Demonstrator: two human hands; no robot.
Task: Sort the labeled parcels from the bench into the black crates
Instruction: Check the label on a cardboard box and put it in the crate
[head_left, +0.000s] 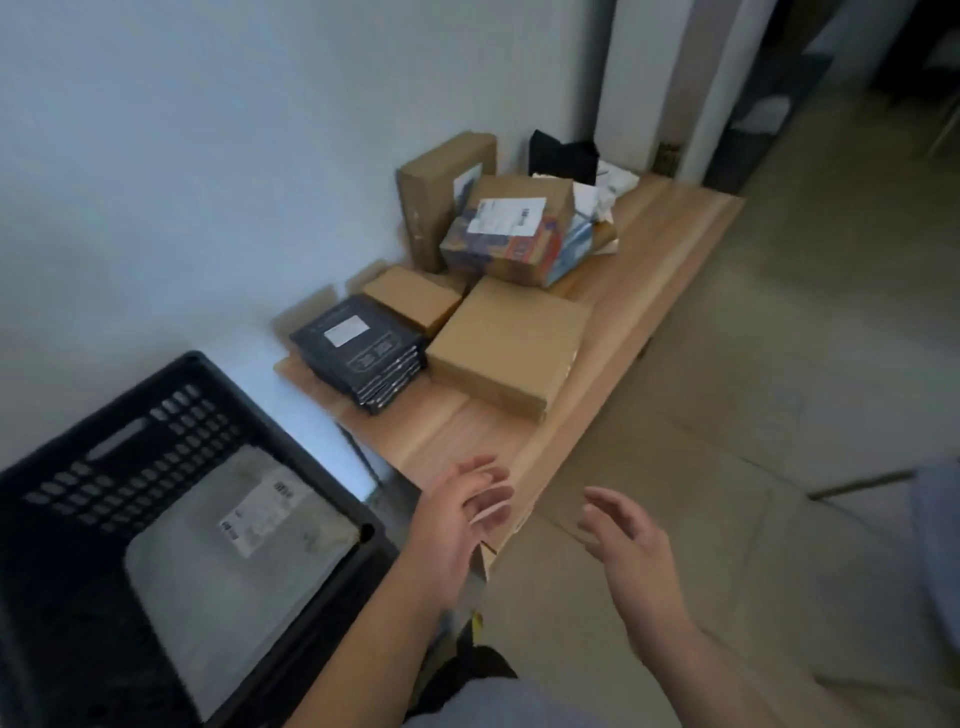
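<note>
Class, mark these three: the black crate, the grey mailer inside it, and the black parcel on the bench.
black crate (130, 415), head view, perforated far wall.
grey mailer (171, 597), head view, bare plastic.
black parcel (363, 358), head view, top face.

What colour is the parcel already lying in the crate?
Grey, with a white label; the parcel shows in the head view.

Pale wall (208, 156) behind, beige tiled floor (779, 364), white pillar (644, 78) at the far corner, dark doorway (831, 62) beyond
</note>
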